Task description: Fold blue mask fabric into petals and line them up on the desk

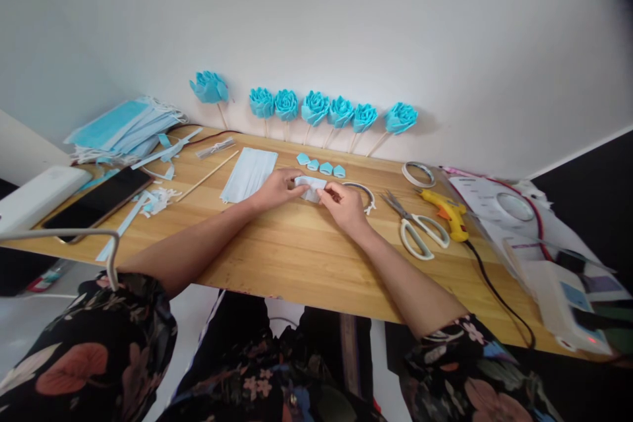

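Observation:
My left hand (277,189) and my right hand (345,206) pinch the two ends of a small light-blue piece of mask fabric (310,187), just above the wooden table. Left of it lies a flat pleated face mask (250,174), pale side up. Beyond my fingers, several small folded blue petals (326,169) sit in a short row. A roll of tape (363,192) rests partly behind my right hand. To the right are open scissors (413,221) with white handles.
Several blue fabric roses (315,109) on sticks lean against the wall. At left are stacked masks (119,128), a phone (101,203), a wooden stick (208,175) and scraps. A yellow glue gun (448,213), its black cord, another tape roll (418,175) and a power strip (564,300) lie right.

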A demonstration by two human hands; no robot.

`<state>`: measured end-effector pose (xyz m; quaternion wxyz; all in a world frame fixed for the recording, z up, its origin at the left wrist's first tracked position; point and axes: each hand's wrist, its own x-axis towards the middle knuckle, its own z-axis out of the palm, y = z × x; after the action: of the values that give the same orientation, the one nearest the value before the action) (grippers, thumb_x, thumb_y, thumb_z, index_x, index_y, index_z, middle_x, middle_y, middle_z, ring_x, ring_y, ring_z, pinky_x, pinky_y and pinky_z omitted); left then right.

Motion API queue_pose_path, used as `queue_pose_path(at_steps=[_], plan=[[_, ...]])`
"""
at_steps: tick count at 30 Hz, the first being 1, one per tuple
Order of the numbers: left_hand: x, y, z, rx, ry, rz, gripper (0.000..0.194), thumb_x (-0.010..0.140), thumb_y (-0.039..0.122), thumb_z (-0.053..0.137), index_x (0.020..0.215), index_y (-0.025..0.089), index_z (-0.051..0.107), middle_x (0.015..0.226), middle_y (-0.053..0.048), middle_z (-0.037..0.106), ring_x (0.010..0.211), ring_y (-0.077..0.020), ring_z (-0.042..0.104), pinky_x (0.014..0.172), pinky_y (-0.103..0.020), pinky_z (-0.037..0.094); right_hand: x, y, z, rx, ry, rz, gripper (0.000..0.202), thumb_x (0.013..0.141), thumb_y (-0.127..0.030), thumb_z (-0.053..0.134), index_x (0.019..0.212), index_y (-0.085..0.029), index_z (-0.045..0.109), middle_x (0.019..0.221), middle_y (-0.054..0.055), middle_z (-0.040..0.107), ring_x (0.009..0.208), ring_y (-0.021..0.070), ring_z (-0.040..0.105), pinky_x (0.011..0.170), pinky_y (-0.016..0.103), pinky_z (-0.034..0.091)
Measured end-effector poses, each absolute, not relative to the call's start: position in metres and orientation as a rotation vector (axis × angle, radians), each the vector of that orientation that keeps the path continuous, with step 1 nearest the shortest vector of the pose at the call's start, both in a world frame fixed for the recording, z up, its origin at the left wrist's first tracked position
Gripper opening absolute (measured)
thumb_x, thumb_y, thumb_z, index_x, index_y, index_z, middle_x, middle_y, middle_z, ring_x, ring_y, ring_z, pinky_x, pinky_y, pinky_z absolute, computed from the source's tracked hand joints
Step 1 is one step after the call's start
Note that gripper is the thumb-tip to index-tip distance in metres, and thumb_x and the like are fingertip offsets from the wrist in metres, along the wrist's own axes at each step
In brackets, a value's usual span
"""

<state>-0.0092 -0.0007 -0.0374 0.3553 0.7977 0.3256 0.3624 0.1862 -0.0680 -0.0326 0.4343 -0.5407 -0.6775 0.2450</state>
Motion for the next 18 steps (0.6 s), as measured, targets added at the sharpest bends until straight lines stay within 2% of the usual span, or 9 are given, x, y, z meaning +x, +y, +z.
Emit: queue_pose_path(at_steps=[11, 18], plan=[[-0.0101, 0.0000, -0.0396, 2.102, 0.856, 0.840, 0.029, 0.083, 0.041, 0.067, 0.092, 0.014, 0.071, 0.082, -0.005, 0.072, 0.074, -0.0173, 0.062, 0.067, -0.027, 0.046, 0.1883, -0.0650, -0.0404, -1.338, -1.749, 0.616, 0.026, 0.084, -0.041, 0.061, 0.068, -0.022, 0.054, 0.065, -0.001, 0.060, 0.061, 0.0139, 0.051, 0.060, 0.026, 0.038], [-0.0108, 0.0012, -0.0404, 2.124, 0.840, 0.905, 0.027, 0.085, 0.040, 0.061, 0.081, 0.014, 0.067, 0.074, -0.003, 0.065, 0.068, -0.0154, 0.057, 0.063, -0.026, 0.041, 0.1885, -0.0650, -0.0399, -1.363, -1.753, 0.584, 0.028, 0.085, -0.038, 0.058, 0.063, -0.022, 0.054, 0.057, -0.002, 0.055, 0.056, 0.0126, 0.046, 0.058, 0.026, 0.035]])
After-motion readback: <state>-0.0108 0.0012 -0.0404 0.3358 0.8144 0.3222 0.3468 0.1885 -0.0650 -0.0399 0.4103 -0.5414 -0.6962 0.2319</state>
